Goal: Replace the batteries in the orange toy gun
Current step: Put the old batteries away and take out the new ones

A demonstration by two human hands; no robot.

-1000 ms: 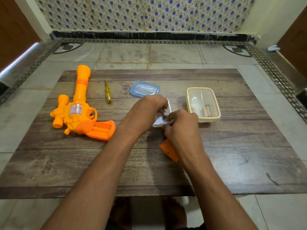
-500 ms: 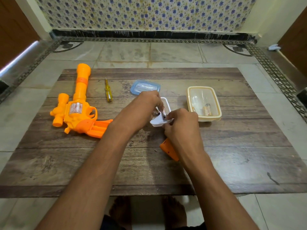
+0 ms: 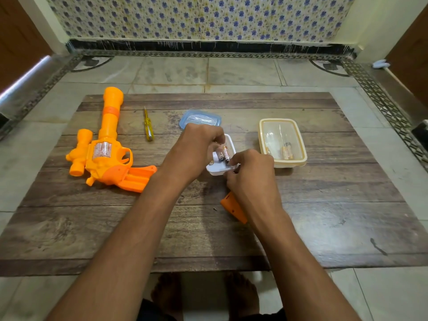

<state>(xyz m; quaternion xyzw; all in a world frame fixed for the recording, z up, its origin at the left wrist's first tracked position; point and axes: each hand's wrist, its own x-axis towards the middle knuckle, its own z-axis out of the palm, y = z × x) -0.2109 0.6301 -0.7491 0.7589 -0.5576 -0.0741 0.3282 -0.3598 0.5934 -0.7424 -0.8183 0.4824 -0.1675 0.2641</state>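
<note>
Left hand (image 3: pixel 196 149) curled over small white container (image 3: pixel 220 169), fingertips pinching batteries (image 3: pixel 224 154) inside. Right hand (image 3: pixel 251 174) grips container's near edge, steadying it. Orange battery cover (image 3: pixel 232 208) off, lying under right wrist; loose screw (image 3: pixel 215 208) beside it. Orange toy gun (image 3: pixel 104 147) well left on table (image 3: pixel 324 216), grip compartment open, apparently empty. Judgement: cover removal done; loading, closing left. Gun's long axis runs near-to-far, barrel pointing away.

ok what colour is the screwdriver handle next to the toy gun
Translucent yellow; the screwdriver shows clearly in the head view.
</note>
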